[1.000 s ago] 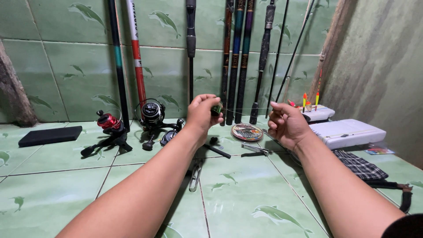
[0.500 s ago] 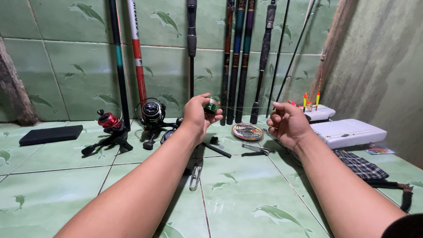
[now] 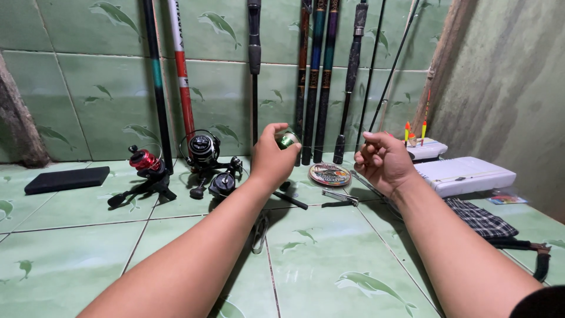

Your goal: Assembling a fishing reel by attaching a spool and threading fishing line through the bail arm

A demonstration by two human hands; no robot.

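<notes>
While the small round green spool [image 3: 288, 139] hung lower half a second ago, the left hand [image 3: 272, 159] now lifts it slightly, grip closed around it, above the round flat line spool [image 3: 329, 174] on the floor. It looks shiny, metallic green. The right hand [image 3: 384, 160], fingers loosely curled and holding nothing visible, hovers right of that flat spool.

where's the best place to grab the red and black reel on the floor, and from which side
Probably by its foot stem, the narrow neck above the red and black reel, coming from above. It lies tipped on the floor tiles with the handle arm splayed toward the left front and the red spool up toward the wall, so the middle is the freest, firmest part. Both hands are away from it.
</notes>
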